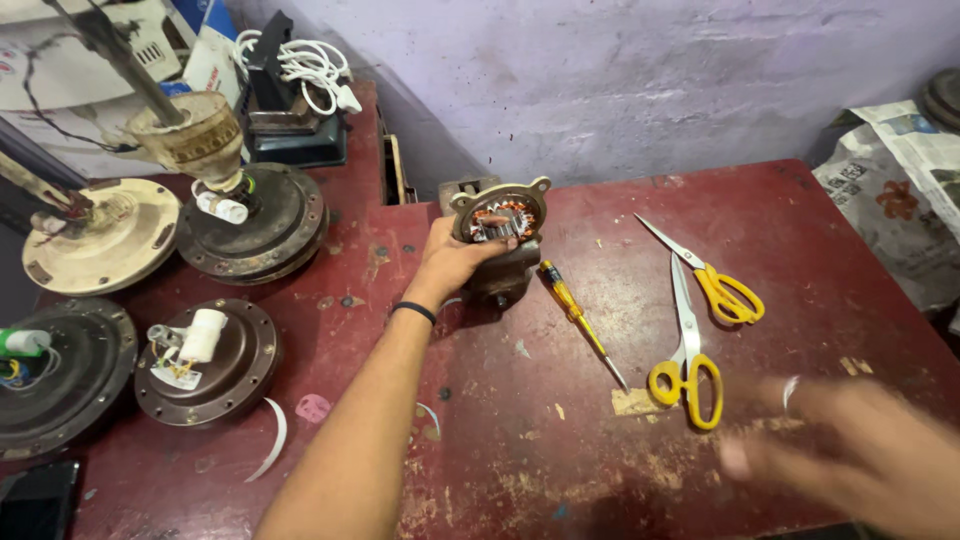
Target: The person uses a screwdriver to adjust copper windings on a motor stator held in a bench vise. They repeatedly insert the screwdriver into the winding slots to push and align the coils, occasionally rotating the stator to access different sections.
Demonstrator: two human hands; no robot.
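Left hand fingers grip small motor stator, bench 12 o'clock; looks heavy, rigid—hold casing, spare windings. Right hand blurred, fingers unclear.

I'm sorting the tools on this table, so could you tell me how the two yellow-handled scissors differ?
The upper scissors are shorter, with blades pointing toward the upper left; the lower scissors are longer, with blades pointing straight up the table. The upper scissors' handles lie to the right, the lower scissors' handles lie nearest the blurred right hand. Both are closed, flat on the red table, with yellow handles and steel blades.
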